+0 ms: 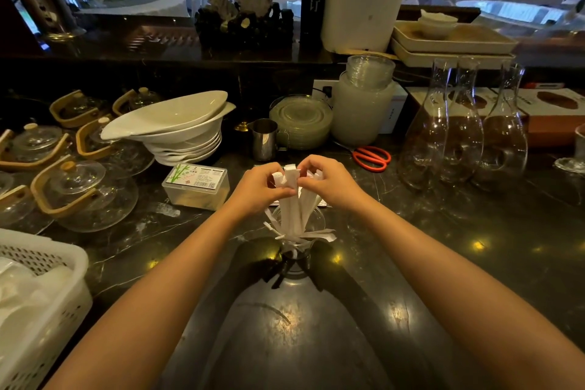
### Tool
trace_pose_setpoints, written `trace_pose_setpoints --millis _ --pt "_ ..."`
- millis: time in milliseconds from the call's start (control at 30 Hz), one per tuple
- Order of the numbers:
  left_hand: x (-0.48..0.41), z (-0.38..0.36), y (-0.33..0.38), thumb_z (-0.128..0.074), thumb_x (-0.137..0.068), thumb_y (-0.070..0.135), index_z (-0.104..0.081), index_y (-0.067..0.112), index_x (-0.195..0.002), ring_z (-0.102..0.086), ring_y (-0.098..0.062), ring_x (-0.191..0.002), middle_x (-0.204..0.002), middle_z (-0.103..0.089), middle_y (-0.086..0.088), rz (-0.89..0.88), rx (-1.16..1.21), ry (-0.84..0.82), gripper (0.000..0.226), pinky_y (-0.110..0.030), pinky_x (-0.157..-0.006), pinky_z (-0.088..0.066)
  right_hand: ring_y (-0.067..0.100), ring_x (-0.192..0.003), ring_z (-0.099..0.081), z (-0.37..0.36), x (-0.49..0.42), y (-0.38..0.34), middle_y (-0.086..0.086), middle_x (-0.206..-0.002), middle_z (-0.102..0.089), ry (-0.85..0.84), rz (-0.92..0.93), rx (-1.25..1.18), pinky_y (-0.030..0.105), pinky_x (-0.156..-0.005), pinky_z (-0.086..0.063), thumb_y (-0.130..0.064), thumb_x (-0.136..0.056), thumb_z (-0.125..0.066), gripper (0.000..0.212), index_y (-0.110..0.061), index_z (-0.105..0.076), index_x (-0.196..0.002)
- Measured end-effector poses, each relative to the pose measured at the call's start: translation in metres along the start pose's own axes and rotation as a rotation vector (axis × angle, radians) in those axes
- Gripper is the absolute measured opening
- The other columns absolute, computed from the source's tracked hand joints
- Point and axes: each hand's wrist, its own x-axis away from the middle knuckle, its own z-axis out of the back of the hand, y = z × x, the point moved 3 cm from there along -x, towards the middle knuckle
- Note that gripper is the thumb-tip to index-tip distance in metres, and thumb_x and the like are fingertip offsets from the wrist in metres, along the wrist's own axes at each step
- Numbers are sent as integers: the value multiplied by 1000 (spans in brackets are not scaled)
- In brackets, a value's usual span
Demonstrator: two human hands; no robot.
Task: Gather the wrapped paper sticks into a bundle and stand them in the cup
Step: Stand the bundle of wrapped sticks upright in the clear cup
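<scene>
I have both hands meeting at the top of the wrapped paper sticks (pixel 296 203). My left hand (pixel 261 188) has its fingers curled shut around the upper ends of the bundle, and my right hand (pixel 329 182) pinches the same ends from the other side, thumb and fingertips closed on the paper. The sticks are flat, narrow white sleeves, their tops squared off and bunched tightly between my fingers. Below my grip they run down into a clear glass cup (pixel 297 250) standing on the dark marble counter (pixel 443 247). At the rim, a few loose sleeves splay outward to both sides instead of standing with the bundle, their ends crumpled. How deep the bundle sits in the cup I cannot tell through the glass.

Just left of my left hand lies a clear plastic box with a bamboo label (pixel 196 185). Beyond my grip stands a small steel pitcher (pixel 265 139), and off to the right of my right hand lie red-handled scissors (pixel 372 158).
</scene>
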Motion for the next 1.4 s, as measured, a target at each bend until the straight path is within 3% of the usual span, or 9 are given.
trace_pose_setpoints --millis 167,333,600,733,800,900,1067,1167,1400 --pt "-2 -2 1 -69 -74 17 -55 16 -83 -57 -3 -73 -78 -59 8 -23 -57 -3 16 -17 -58 -43 8 -80 -49 2 0 -3 -9 -83 -54 -23 15 6 17 -67 -39 -11 -86 -52 15 -11 -58 -100" --pt "-3 -7 -3 -70 -73 15 -57 13 -84 -61 -21 -78 -81 -61 -1 -2 -107 -43 17 -36 -68 -51 10 -80 -54 -5 6 0 4 -94 -62 -105 6 38 23 -66 -41 -20 -87 -54 21 -16 -59 -107" --pt "-4 -8 -19 -70 -73 29 -66 5 -73 -48 -15 -54 -59 -55 -4 125 -204 -20 24 -29 -53 -36 15 -76 -49 -10 6 9 9 -85 -58 -101 -16 260 32 -69 -41 -18 -88 -52 18 -4 -62 -85" --pt "-3 -6 -23 -68 -75 32 -62 12 -71 -60 -25 -67 -71 -64 -12 167 -219 0 21 -39 -60 -47 20 -72 -49 -9 5 17 9 -81 -53 -96 -85 268 32 -65 -42 -17 -87 -53 21 1 -62 -81" --pt "-2 -4 -21 -65 -78 28 -64 9 -86 -62 -26 -77 -85 -68 -15 129 -225 13 21 -39 -67 -49 21 -73 -54 -9 5 19 9 -82 -58 -95 -103 217 34 -67 -47 -12 -86 -52 18 -1 -61 -96" --pt "-2 -1 -15 -62 -81 21 -60 12 -96 -60 -19 -84 -96 -67 -11 43 -172 59 18 -32 -70 -49 12 -69 -53 -7 5 17 -5 -79 -55 -90 -96 191 30 -65 -48 -7 -85 -51 38 -19 -47 -120" --pt "-1 1 -13 -55 -86 21 -58 12 -103 -56 -18 -92 -104 -63 -8 2 -170 104 20 -32 -75 -50 14 -97 -54 -6 5 15 10 -118 -61 -116 -82 214 19 -77 -42 -3 -89 -41 32 -11 -57 -115" --pt "-1 0 -18 -53 -87 23 -63 12 -103 -58 -21 -94 -103 -66 -11 22 -185 88 22 -35 -79 -49 20 -121 -49 -9 6 20 10 -132 -55 -160 -122 218 23 -91 -37 2 -88 -35 42 -13 -54 -123" --pt "-6 -5 -27 -52 -87 21 -64 11 -100 -52 -14 -88 -106 -66 -11 77 -236 21 20 -29 -74 -41 33 -107 -57 -12 9 23 12 -144 -41 -247 -155 233 44 -87 -53 10 -85 -31 59 -24 -45 -130"
